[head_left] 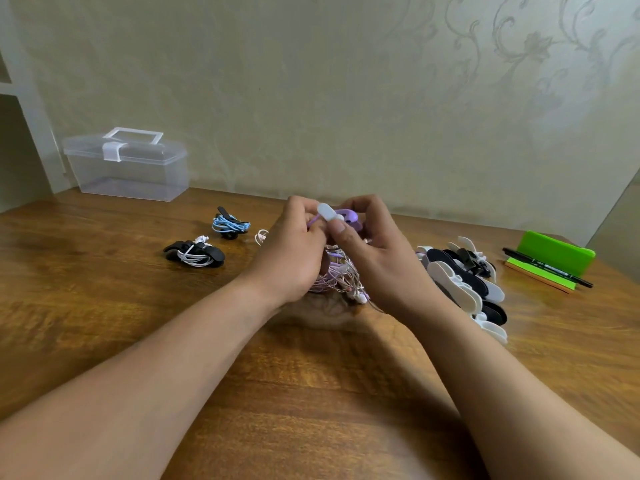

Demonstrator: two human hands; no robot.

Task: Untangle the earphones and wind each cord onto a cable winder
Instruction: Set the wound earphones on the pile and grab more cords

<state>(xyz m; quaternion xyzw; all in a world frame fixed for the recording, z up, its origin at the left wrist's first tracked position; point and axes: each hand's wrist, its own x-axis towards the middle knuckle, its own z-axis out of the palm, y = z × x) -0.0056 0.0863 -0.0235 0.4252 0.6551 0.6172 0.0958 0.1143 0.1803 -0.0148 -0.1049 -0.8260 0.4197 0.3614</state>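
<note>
Left hand (294, 247) pinches purple cord (349, 216); right hand (375, 254) pinches white winder (327, 211), above table centre. Tangle (341, 277) at 6 o'clock below. Cord light, limp, snag-prone: best held near earbud, pulled gently. Spares (464, 285) at 3 o'clock.

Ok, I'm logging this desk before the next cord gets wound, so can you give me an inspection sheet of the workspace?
Surface: wooden table, glossy brown.
Job's things: white winder with purple cord held above the table; earphone tangle below the hands; blue-corded winder and white-corded winder finished, at the left; spare winders piled at the right.
Clutter: clear lidded box far left; green stand and black marker far right.
Grippers: left hand appears to pinch the purple cord; right hand holds the white winder.
Cables: nothing seen beyond the earphone cords.
Surroundings: patterned wall behind the table.
</note>
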